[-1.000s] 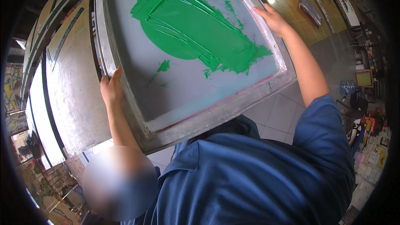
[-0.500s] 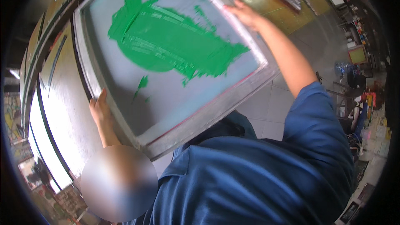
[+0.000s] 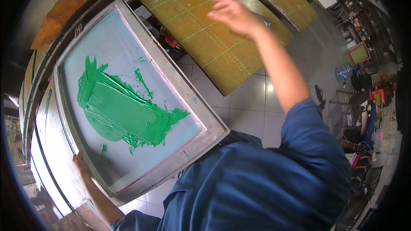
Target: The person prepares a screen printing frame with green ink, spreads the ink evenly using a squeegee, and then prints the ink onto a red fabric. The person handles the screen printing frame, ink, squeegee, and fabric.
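Note:
A screen printing frame (image 3: 195, 122) with a pale mesh tilts in front of my body at the left. Thick green ink (image 3: 124, 109) is smeared over the middle of its mesh. My left hand (image 3: 81, 164) grips the frame's left rail near the lower corner, some of its fingers hidden by the rail. Off the frame, my right hand (image 3: 233, 15) hangs in the air over a yellowish board, fingers stretched and apart, with nothing in it. Just behind that hand a small greyish object (image 3: 264, 20) lies on the board, mostly covered.
The yellowish board (image 3: 201, 38) carries green grid lines. Beyond it runs another similar board (image 3: 291, 6). Grey floor tiles (image 3: 248, 98) show between the frame and the board. Pale panels (image 3: 51, 145) stand at the left; cluttered shelves (image 3: 364, 38) line the right.
My right hand has let go of the frame's right rail and opened over the board. The frame has shifted left and lower in view, with my left hand still on it.

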Motion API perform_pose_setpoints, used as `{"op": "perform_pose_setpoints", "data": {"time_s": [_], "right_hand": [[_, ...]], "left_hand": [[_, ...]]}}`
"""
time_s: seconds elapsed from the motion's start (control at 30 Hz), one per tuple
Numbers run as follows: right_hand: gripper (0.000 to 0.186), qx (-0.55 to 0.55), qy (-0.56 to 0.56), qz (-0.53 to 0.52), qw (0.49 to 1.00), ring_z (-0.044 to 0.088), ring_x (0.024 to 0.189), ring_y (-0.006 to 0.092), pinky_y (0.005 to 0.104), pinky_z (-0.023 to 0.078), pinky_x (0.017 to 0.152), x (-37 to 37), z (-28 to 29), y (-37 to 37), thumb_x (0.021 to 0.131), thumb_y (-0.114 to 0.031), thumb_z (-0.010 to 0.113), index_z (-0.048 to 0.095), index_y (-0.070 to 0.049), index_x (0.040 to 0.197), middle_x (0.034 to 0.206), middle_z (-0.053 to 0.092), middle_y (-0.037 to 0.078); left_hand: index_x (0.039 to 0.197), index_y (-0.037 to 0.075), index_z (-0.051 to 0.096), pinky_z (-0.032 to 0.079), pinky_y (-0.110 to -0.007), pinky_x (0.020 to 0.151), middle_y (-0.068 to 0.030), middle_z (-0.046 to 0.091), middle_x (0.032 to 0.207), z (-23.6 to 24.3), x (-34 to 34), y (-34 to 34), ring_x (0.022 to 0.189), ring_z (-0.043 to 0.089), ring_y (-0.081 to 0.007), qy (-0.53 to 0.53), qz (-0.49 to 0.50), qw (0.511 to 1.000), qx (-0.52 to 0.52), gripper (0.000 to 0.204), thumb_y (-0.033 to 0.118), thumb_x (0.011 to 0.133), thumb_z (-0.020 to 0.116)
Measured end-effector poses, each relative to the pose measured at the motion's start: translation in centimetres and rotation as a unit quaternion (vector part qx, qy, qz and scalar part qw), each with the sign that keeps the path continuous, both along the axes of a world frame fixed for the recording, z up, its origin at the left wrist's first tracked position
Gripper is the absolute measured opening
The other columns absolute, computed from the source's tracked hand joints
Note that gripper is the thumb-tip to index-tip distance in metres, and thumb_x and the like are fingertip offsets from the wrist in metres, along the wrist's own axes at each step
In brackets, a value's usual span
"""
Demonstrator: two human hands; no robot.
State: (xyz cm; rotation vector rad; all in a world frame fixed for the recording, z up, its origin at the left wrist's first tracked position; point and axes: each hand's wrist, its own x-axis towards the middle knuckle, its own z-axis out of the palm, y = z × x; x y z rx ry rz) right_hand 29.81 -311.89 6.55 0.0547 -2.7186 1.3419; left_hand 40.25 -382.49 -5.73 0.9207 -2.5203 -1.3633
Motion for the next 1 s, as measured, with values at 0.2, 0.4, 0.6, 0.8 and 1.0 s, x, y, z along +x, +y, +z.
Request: {"op": "perform_pose_setpoints", "data": {"time_s": [0.2, 0.4, 0.6, 0.8, 1.0], "right_hand": [[0.098, 0.271, -0.196, 0.034, 0.942, 0.033, 0.125, 0.0312, 0.0357, 0.031, 0.1, -3.3, -0.4, 15.6, 0.057, -0.032, 0.08, 0.027, -0.008, 0.135, 0.135, 0.032, 0.022], [0.102, 0.25, -0.265, 0.01, 0.931, 0.041, 0.119, 0.0326, 0.0373, 0.035, 0.097, -4.4, -1.5, 14.9, 0.048, -0.019, 0.084, 0.03, -0.01, 0.134, 0.132, 0.037, 0.022], [0.097, 0.338, -0.18, -0.063, 0.922, 0.045, 0.113, 0.0309, 0.0358, 0.036, 0.095, -2.8, -0.1, 12.4, 0.035, -0.013, 0.084, 0.043, 0.001, 0.122, 0.12, 0.049, 0.02], [0.084, 0.383, -0.078, -0.101, 0.915, 0.052, 0.104, 0.0279, 0.0339, 0.04, 0.09, 0.0, 1.4, 8.9, 0.043, -0.004, 0.081, 0.045, 0.002, 0.118, 0.115, 0.052, 0.019], [0.06, 0.266, -0.17, -0.105, 0.943, 0.059, 0.09, 0.0233, 0.0332, 0.045, 0.081, 2.0, 4.5, 4.8, 0.056, -0.004, 0.076, 0.051, 0.003, 0.11, 0.102, 0.06, 0.016]], "left_hand": [[0.072, 0.0, 0.053, 0.038, -0.031, 0.066, -0.0056, 0.05, 0.068, 0.4, -1.0, 1.5, 0.068, 0.045, -0.0178, -0.03, -0.007, 0.999, -0.029, 0.03, 0.029, 0.08, 0.056], [0.091, -0.005, 0.058, 0.035, -0.034, 0.088, -0.0146, 0.056, 0.097, -0.6, 0.8, 0.1, 0.095, 0.05, -0.0241, -0.014, 0.006, 0.987, -0.158, 0.04, 0.033, 0.082, 0.05], [0.072, 0.0, 0.051, 0.038, -0.032, 0.064, -0.0052, 0.047, 0.068, 3.0, 0.3, 5.1, 0.067, 0.043, -0.0171, -0.044, 0.02, 0.993, -0.11, 0.036, 0.034, 0.076, 0.059], [0.068, -0.003, 0.047, 0.037, -0.034, 0.059, -0.0121, 0.044, 0.062, 0.9, 1.3, 2.6, 0.061, 0.041, -0.0214, -0.028, -0.007, 0.989, -0.143, 0.046, 0.04, 0.076, 0.063], [0.079, -0.004, 0.054, 0.041, -0.036, 0.066, -0.018, 0.054, 0.07, 2.5, 1.1, 5.0, 0.067, 0.051, -0.03, -0.044, -0.011, 0.995, -0.09, 0.046, 0.04, 0.076, 0.063]]}}
